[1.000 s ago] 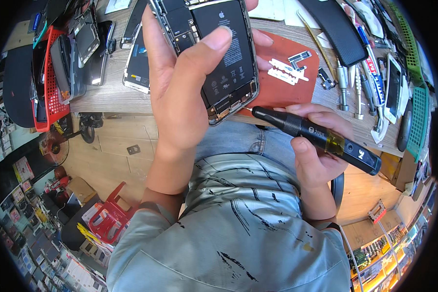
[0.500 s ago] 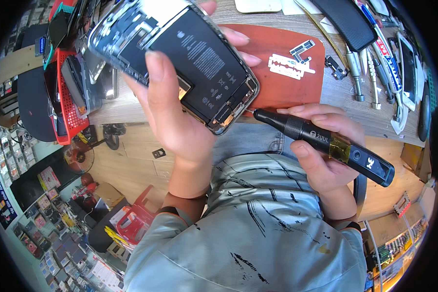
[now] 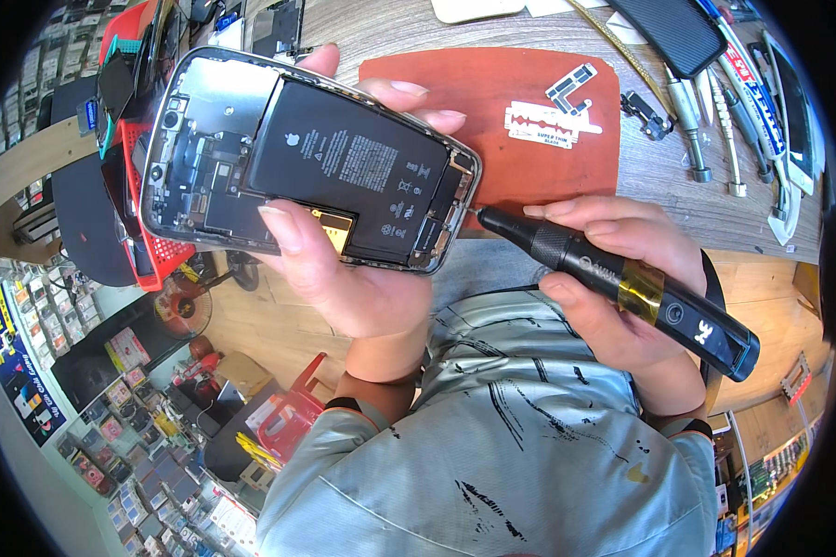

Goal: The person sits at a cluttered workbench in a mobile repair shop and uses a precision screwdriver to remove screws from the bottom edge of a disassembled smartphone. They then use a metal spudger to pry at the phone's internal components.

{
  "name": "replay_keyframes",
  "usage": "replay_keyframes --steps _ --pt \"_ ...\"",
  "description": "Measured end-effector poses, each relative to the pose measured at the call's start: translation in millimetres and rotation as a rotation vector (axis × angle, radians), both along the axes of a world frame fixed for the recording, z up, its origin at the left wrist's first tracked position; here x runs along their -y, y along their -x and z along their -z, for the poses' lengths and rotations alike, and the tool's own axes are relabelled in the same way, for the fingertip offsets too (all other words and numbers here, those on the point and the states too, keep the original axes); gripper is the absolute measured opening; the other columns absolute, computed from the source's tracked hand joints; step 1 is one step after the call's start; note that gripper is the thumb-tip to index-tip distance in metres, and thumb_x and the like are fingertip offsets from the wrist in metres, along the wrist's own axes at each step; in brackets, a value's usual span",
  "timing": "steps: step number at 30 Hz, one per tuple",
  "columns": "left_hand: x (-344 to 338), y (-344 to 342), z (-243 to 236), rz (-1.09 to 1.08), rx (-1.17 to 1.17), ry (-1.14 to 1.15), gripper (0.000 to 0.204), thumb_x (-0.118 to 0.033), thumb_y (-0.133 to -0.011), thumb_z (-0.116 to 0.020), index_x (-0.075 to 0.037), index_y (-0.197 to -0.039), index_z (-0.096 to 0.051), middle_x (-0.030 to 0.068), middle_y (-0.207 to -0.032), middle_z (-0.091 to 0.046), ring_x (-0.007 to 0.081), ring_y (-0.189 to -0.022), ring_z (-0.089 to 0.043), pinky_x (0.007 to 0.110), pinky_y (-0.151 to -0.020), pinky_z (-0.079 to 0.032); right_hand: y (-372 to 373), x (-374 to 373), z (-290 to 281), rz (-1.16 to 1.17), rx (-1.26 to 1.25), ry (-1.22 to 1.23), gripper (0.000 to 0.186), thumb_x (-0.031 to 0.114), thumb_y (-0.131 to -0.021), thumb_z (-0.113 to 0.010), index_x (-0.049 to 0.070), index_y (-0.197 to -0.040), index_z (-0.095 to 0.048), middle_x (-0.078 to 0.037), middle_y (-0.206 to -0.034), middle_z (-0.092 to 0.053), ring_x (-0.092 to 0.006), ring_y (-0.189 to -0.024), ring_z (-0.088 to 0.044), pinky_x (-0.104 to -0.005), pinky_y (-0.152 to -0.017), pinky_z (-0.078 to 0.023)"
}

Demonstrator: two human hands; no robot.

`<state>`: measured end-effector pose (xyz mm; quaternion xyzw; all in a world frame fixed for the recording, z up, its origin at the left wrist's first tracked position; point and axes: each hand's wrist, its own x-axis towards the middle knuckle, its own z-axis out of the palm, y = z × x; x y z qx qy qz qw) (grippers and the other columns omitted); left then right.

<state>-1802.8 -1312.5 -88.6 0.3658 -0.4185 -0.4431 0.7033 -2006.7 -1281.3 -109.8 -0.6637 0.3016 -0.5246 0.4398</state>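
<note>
My left hand [image 3: 344, 292] grips an opened smartphone [image 3: 320, 148], tilted, its black battery and inner parts facing up, thumb on the lower long edge and fingers behind the upper one. My right hand [image 3: 622, 288] holds a black pen-shaped electric screwdriver [image 3: 567, 255] with yellow tape round its barrel. The tool's fine tip is at the phone's right end; whether it touches is unclear. Behind them lies a red-brown mat [image 3: 562, 172] bearing razor blades [image 3: 548, 125] and a small L-shaped metal part [image 3: 571, 88].
Screwdrivers [image 3: 692, 153], tweezers, pens and a black slab [image 3: 669, 28] crowd the desk's right. A red basket [image 3: 158, 260] with phones hangs over the left edge. Beyond lie a fan [image 3: 181, 306], a red chair [image 3: 293, 418] and shelves of small packages [image 3: 135, 483].
The phone has swung from upright to nearly sideways in my left hand, whose thumb has moved from over the battery to the lower edge. My right hand and screwdriver appear slightly lower and farther right.
</note>
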Motion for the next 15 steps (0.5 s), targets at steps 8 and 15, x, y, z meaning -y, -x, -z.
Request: replay_keyframes --steps 8,15 --pt "0.5 0.2 0.4 0.025 -0.056 0.022 0.085 -0.059 -0.109 -0.032 0.013 -0.154 -0.035 0.0325 -0.118 -0.067 0.0443 -0.095 -0.074 0.048 -0.079 -0.064 -0.5 1.0 -2.2 -0.005 -0.017 -0.012 0.049 -0.003 -0.087 -0.084 0.003 -0.125 -0.053 -0.028 -0.118 -0.069 -0.0390 -0.110 -0.075 -0.0466 -0.094 -0.063" --pt "0.3 -0.3 1.0 0.034 -0.078 0.041 0.085 -0.059 -0.110 -0.032 0.014 -0.154 -0.035 0.0326 -0.117 -0.067 0.0437 -0.095 -0.074 0.049 -0.080 -0.065 0.1 1.5 -4.3 -0.010 -0.044 -0.021 0.050 -0.003 -0.087 -0.084 0.003 -0.125 -0.053 -0.027 -0.119 -0.069 -0.0384 -0.111 -0.075 -0.0463 -0.095 -0.063"
